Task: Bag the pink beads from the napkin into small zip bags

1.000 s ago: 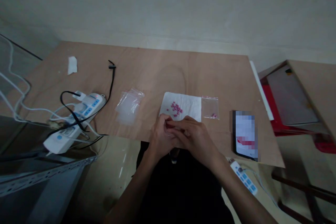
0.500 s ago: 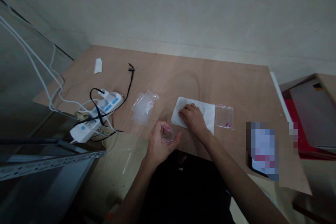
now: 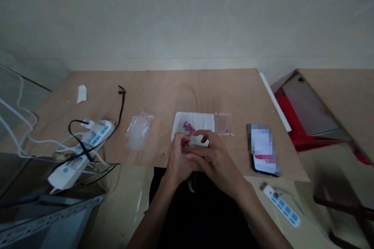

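My left hand [image 3: 179, 159] is closed around a small clear plastic zip bag [image 3: 190, 146], mostly covered by fingers. My right hand [image 3: 214, 157] meets it at the table's front edge, fingers bent in over the bag; what they pinch is too small to make out. Just beyond both hands lies a white cloth [image 3: 201, 119] with a little heap of pink beads [image 3: 188, 127] on it. Against the cloth's right side rests another clear zip bag [image 3: 223, 122], a few pink beads in its lower corner.
A pile of clear bags [image 3: 139, 130] lies left of the cloth. Farther left are a white power strip [image 3: 101, 130] and tangled cables. A phone [image 3: 264, 151] lies on the right of the wooden table [image 3: 163, 89]. A second power strip [image 3: 282, 204] is below the table's edge.
My right hand has left the cloth and come to my left hand, uncovering the pink beads. The view has shifted, bringing the lower power strip into sight.
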Available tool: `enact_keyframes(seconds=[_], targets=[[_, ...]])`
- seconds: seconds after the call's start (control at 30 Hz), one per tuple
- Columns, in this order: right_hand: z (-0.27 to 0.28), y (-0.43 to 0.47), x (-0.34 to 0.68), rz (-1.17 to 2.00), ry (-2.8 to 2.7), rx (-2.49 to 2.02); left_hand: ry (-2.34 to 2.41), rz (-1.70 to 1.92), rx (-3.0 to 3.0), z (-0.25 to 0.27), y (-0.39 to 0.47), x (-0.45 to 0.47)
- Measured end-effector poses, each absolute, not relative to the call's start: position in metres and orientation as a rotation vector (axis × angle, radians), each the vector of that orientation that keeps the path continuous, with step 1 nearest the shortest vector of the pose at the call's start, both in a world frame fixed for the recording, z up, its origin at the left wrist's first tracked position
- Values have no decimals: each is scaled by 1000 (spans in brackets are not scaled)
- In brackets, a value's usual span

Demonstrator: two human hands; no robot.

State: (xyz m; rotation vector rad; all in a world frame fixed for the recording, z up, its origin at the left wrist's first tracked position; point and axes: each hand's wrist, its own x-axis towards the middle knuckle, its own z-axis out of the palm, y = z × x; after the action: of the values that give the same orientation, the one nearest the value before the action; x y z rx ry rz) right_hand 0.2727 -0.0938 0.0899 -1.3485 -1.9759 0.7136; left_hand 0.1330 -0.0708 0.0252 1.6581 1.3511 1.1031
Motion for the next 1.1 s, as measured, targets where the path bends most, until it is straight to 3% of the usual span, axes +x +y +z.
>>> enact_keyframes(seconds=[0.27, 0.73, 1.1], targets=[[85, -91, 302, 863, -1866, -1440, 1197, 1105, 1630, 43, -71, 141], [74, -79, 291, 1040, -1140, -1277, 1163, 1098, 1180, 62, -59, 123], [69, -78, 289, 1032, -1166, -1411, 1213, 1081, 1186, 62, -63, 114]])
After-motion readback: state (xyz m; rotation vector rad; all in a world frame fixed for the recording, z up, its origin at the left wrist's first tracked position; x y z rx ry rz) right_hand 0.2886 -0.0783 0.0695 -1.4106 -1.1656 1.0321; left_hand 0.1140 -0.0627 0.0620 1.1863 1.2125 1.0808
